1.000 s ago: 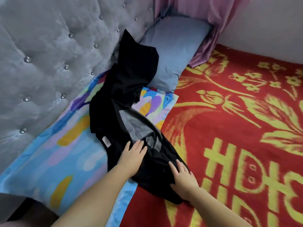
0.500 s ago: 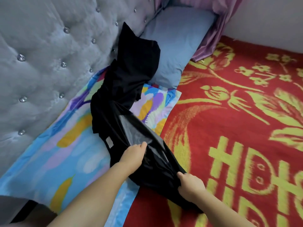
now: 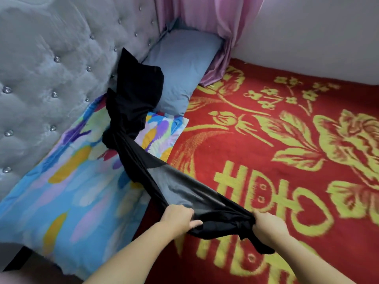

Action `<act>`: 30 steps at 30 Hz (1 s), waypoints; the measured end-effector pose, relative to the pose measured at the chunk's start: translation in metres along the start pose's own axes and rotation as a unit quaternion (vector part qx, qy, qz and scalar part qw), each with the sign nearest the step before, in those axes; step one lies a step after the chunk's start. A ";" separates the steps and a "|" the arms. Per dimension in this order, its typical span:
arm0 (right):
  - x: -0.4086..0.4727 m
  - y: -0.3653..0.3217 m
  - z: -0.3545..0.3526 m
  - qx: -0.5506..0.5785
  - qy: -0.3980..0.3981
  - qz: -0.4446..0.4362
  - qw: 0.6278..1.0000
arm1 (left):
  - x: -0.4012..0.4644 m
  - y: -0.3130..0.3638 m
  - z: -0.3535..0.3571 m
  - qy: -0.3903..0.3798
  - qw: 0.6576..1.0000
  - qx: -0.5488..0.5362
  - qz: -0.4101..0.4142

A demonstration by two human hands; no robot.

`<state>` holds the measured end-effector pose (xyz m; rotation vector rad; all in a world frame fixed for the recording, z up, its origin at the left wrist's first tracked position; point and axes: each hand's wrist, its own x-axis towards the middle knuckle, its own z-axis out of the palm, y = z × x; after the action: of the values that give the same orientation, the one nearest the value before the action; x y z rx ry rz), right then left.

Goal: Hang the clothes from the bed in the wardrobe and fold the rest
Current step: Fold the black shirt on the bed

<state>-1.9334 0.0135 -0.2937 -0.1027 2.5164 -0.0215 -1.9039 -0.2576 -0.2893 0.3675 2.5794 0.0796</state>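
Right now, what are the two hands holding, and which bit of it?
Both the left hand and right hand grip the black garment by its near end, bunched in the fingers.

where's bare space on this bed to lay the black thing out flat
The red blanket right of the black garment, out to the white wall, is bare. The colourful pillow is free toward its near end. By the headboard it is crowded: the garment drapes over the blue pillow.
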 end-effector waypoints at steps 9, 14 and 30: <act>-0.084 0.183 -0.014 0.033 0.037 0.140 0.989 | -0.001 0.192 -0.033 -0.094 0.982 -0.132 0.098; -0.099 0.247 -0.034 0.196 0.027 0.108 0.974 | 0.009 0.206 -0.063 -0.199 0.856 -0.472 -0.067; -0.054 0.199 -0.068 0.759 0.069 0.235 0.603 | 0.030 0.136 -0.036 -0.231 0.946 -0.191 -0.127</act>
<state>-1.9430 0.2158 -0.2152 1.2462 1.7157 -1.8889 -1.9133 -0.1179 -0.2559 -0.0876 2.0631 0.3502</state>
